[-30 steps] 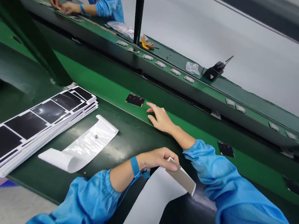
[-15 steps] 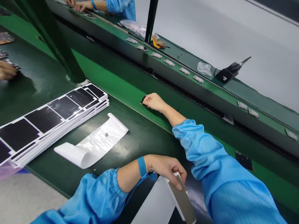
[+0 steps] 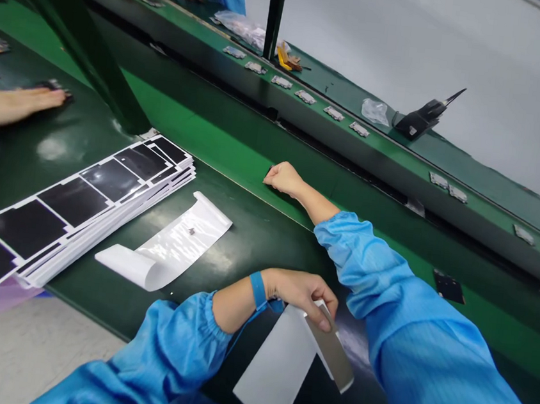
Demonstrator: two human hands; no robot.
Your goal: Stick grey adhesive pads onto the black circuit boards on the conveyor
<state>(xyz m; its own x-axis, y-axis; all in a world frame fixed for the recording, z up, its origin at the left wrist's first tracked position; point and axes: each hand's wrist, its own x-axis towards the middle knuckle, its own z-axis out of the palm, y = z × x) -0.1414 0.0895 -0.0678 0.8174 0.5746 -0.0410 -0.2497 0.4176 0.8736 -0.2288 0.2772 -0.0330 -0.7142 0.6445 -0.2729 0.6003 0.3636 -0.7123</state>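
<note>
Currently holding a folded strip (image 3: 277,363) in the left hand (image 3: 301,292), pinching a dark piece (image 3: 269,170) at the green belt (image 3: 236,160) with the right hand (image 3: 285,178).
Showing only an edge of the dark piece past bunched fingers; cannot tell how firm the pinch. Possibly bending or dropping it through too shallow a hold. Gripping the strip near its fold, with the pale tail loose over the tabletop (image 3: 216,254); liable to crease if knocked. Also risking a shifted curled sheet (image 3: 189,238) through a low left forearm.
</note>
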